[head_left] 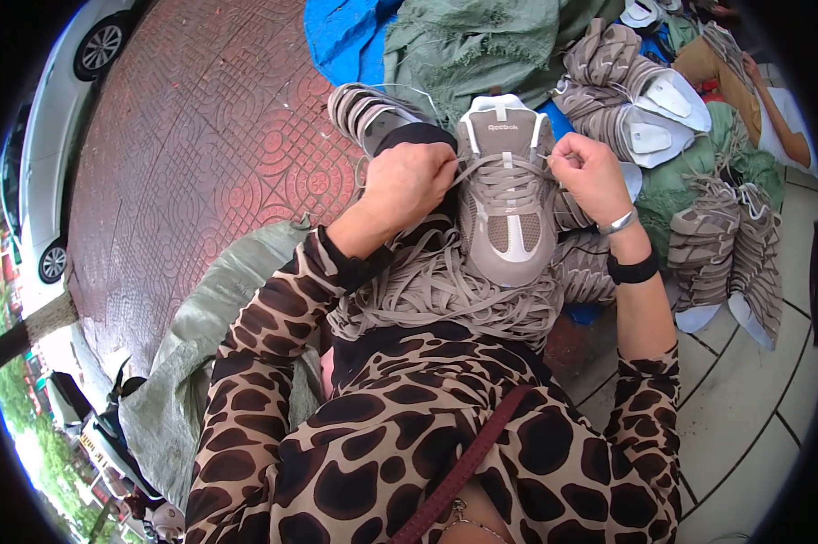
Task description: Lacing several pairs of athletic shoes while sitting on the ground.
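A taupe and white sneaker upper (pixel 507 238) rests in front of me with its toe towards me and its tongue away. A flat taupe shoelace (pixel 492 165) crosses below the tongue. My left hand (pixel 411 181) is closed on one side of the lace, left of the upper. On the right side, my right hand (pixel 593 179) pinches the other lace end between thumb and fingertips. Beneath the upper, over my lap, lies a tangled heap of loose shoelaces (pixel 445 295). The left hand's fingertips are partly hidden.
Nested stacks of sneaker uppers (pixel 640 104) lie at the far right, with more uppers (pixel 706 238) nearer on the right. Another stack (pixel 365 113) is at far left. A green woven sack (pixel 472 45) lies ahead. Another person's arm (pixel 783 118) shows at far right; a car (pixel 60 118) stands left.
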A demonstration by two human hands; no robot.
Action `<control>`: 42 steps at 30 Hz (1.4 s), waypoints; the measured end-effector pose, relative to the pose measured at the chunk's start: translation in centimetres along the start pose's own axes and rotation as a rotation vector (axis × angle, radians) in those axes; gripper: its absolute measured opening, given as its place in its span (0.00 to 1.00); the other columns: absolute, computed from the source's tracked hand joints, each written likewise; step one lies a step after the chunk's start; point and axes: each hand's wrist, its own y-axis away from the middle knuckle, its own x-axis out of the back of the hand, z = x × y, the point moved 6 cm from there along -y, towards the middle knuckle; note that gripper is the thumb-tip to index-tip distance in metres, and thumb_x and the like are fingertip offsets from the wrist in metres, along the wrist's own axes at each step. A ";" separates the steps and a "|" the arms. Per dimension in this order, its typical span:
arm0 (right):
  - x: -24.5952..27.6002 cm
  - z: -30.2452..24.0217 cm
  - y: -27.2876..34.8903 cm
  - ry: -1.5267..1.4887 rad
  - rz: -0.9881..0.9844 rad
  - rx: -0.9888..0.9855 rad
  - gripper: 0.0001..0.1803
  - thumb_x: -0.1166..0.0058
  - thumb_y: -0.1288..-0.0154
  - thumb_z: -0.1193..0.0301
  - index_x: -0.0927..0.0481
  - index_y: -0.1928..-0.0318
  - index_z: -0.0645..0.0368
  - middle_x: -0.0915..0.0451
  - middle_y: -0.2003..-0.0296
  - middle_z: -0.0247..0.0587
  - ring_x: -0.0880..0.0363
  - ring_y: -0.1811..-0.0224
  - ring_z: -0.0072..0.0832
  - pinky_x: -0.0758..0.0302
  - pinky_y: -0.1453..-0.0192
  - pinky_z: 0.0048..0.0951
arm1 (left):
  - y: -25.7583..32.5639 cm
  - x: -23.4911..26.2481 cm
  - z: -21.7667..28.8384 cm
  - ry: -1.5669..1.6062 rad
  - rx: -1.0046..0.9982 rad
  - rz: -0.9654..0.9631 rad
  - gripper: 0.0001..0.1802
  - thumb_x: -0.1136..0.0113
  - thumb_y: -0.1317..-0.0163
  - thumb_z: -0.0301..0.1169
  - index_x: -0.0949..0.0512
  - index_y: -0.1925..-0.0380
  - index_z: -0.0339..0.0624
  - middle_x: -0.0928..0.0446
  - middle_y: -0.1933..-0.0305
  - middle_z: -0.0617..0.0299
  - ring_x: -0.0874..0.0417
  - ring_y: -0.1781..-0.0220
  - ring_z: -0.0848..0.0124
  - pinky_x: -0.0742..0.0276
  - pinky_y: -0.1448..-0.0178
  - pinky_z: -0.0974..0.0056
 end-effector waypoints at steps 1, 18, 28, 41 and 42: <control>-0.1 0.2 -0.2 -0.023 0.018 -0.027 0.06 0.44 0.48 0.71 0.23 0.74 0.62 0.23 0.81 0.37 0.27 0.80 0.24 0.31 0.72 0.26 | 0.0 -0.2 0.1 -0.002 0.006 0.002 0.11 0.47 0.40 0.40 0.20 0.70 0.48 0.21 0.74 0.52 0.19 0.70 0.51 0.25 0.66 0.51; 0.0 -1.7 -0.8 0.261 0.024 0.168 0.05 0.43 0.49 0.73 0.26 0.74 0.60 0.22 0.69 0.40 0.23 0.67 0.35 0.28 0.64 0.33 | -1.2 -1.6 2.6 -0.226 -0.051 -0.110 0.08 0.50 0.42 0.34 0.25 0.73 0.42 0.22 0.76 0.52 0.19 0.73 0.51 0.27 0.67 0.49; 0.2 -4.0 -4.3 0.440 -0.449 0.724 0.12 0.37 0.53 0.65 0.20 0.67 0.53 0.31 0.70 0.34 0.33 0.61 0.35 0.34 0.57 0.36 | -4.6 0.7 3.1 -0.269 -0.806 -0.240 0.09 0.37 0.55 0.32 0.22 0.71 0.51 0.26 0.63 0.68 0.26 0.51 0.64 0.40 0.39 0.52; 1.0 -2.3 -13.1 -0.704 -0.068 -0.136 0.09 0.50 0.34 0.67 0.24 0.66 0.58 0.22 0.71 0.33 0.34 0.80 0.13 0.37 0.83 0.19 | -13.4 1.1 0.2 0.797 0.052 -0.150 0.09 0.37 0.45 0.34 0.19 0.66 0.42 0.21 0.70 0.68 0.25 0.70 0.81 0.29 0.66 0.71; 0.7 -2.5 -15.0 -0.772 -0.058 -0.188 0.10 0.52 0.32 0.66 0.24 0.61 0.60 0.22 0.71 0.32 0.34 0.80 0.13 0.35 0.79 0.17 | -15.6 1.8 -0.6 0.784 -0.020 -0.041 0.11 0.36 0.45 0.34 0.20 0.64 0.42 0.21 0.69 0.68 0.25 0.70 0.79 0.28 0.65 0.70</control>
